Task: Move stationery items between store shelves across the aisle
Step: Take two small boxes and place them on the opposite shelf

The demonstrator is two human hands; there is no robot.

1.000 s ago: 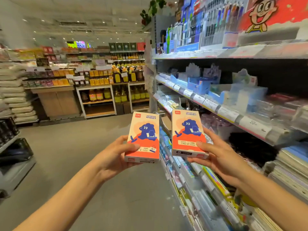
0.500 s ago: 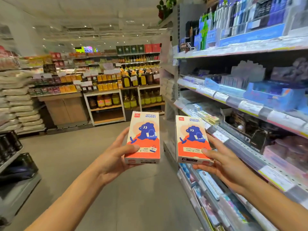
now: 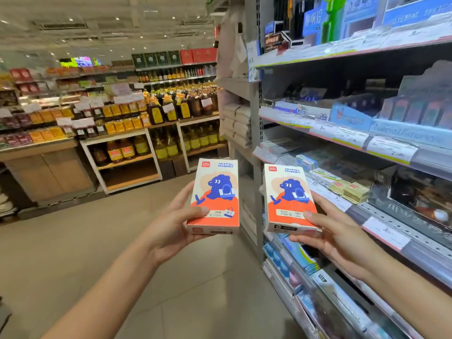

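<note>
I have a box in each hand. My left hand [image 3: 171,231] grips the left box [image 3: 214,195] by its bottom end, with my thumb on the front face and my other fingers behind it. My right hand [image 3: 335,237] grips the right box [image 3: 288,200] the same way, thumb pressed on the front near the label and fingers tucked under and behind. Both boxes stand nearly upright with the blue cartoon animal facing me, and they sit side by side with a gap between them, not touching. The right box is just in front of the shelf [image 3: 381,225] edge, and the left box is out over the floor [image 3: 73,253], farther from the shelf. I think these boxes are light, because I can hold each one up by one end with just a thumb and fingers. They look like thin card, stiff but easy to dent (so I should not squeeze hard). The card looks smooth, so it might slip a little. The best place to hold is low on the box, across the front and back faces, where my thumbs are now. The corners could get bent if I bump them on the shelf, so I should be careful near it.
</note>
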